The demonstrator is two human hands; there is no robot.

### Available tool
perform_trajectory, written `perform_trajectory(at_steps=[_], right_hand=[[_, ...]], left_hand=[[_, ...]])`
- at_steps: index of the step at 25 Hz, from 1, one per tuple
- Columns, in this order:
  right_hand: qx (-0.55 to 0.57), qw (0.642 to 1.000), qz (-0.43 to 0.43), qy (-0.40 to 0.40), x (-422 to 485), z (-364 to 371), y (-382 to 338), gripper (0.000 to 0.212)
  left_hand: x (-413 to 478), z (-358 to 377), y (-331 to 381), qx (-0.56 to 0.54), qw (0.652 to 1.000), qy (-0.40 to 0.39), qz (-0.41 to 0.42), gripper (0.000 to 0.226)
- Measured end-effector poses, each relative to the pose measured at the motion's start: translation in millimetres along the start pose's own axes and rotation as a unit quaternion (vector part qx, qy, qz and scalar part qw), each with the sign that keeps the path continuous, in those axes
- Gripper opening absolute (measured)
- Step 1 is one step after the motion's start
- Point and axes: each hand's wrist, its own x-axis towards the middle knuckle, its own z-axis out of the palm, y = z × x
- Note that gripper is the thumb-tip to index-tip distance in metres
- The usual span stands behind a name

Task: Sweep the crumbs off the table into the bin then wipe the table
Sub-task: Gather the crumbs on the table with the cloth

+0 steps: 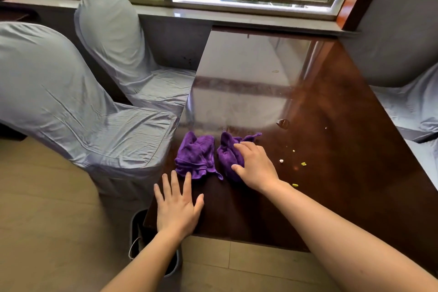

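Two crumpled purple cloths lie near the front left of the dark wooden table (331,125). My right hand (254,166) rests on the right cloth (227,152), fingers curled over it. The left cloth (195,156) lies free beside it. My left hand (176,206) is flat on the table's front left corner, fingers spread, fingertips just short of the left cloth. Small yellow and white crumbs (303,163) are scattered to the right of my right hand. A grey bin (139,239) stands on the floor under the table's left corner, partly hidden by my left arm.
Two chairs in grey covers (71,102) stand along the table's left side, another covered chair (414,106) on the right. A window sill (213,14) runs behind the table's far end. A brown scrap (283,123) lies mid-table. The floor is tiled.
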Motion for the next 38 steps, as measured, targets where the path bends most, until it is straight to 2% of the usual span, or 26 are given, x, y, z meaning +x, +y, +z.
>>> perform_trajectory(at_steps=[3, 6, 8, 11, 12, 14, 16, 18, 20, 22, 24, 27, 30, 33, 36, 38], right_hand=[[-0.058, 0.998, -0.001, -0.033, 17, 18, 3, 0.085], [-0.096, 0.992, 0.024, -0.077, 28, 33, 8, 0.088], [-0.119, 0.990, 0.029, -0.071, 28, 36, 9, 0.078], [-0.092, 0.995, 0.028, -0.034, 12, 32, 1, 0.055], [-0.065, 0.997, 0.021, -0.032, 0, 31, -2, 0.048], [0.062, 0.998, 0.025, -0.019, -32, 26, -1, 0.037], [0.200, 0.976, 0.069, 0.051, -63, 2, 23, 0.035], [0.237, 0.952, 0.110, 0.160, -78, -36, 68, 0.038], [0.241, 0.926, 0.175, 0.230, -77, -74, 122, 0.042], [0.200, 0.922, 0.242, 0.226, -62, -94, 170, 0.051], [0.095, 0.944, 0.276, 0.154, -47, -88, 201, 0.059], [0.007, 0.970, 0.226, 0.090, -37, -56, 200, 0.063], [0.040, 0.983, 0.161, 0.078, -39, -36, 170, 0.063], [0.077, 0.989, 0.106, 0.074, -54, -19, 138, 0.063], [0.165, 0.980, 0.090, 0.058, -64, -14, 123, 0.059], [0.280, 0.949, 0.110, 0.089, -61, -25, 125, 0.053]], left_hand=[[0, 7, -4, 0.011, 1.000, 0.014, 0.006, 0.076], [2, 12, -6, 0.015, 1.000, 0.017, 0.007, 0.079], [2, 15, -6, 0.021, 1.000, 0.019, 0.005, 0.080], [4, 18, -7, 0.032, 0.999, 0.023, -0.002, 0.080], [4, 18, -7, 0.036, 0.999, 0.022, -0.004, 0.080], [3, 19, -8, 0.039, 0.999, 0.024, -0.005, 0.081], [4, 20, -7, 0.018, 0.999, 0.035, -0.002, 0.081], [4, 19, -6, -0.006, 0.999, 0.052, 0.008, 0.082], [1, 14, -3, -0.029, 0.995, 0.087, 0.039, 0.079], [-2, 9, 4, -0.050, 0.988, 0.120, 0.080, 0.072], [2, 2, 15, -0.036, 0.989, 0.102, 0.102, 0.067], [22, 0, 22, 0.021, 0.995, 0.043, 0.084, 0.069], [41, 5, 21, 0.051, 0.995, 0.020, 0.078, 0.077], [59, 3, 22, 0.028, 0.997, 0.026, 0.073, 0.079], [68, 3, 22, 0.007, 0.997, 0.018, 0.080, 0.078], [68, 5, 18, -0.009, 0.995, 0.015, 0.096, 0.075]])
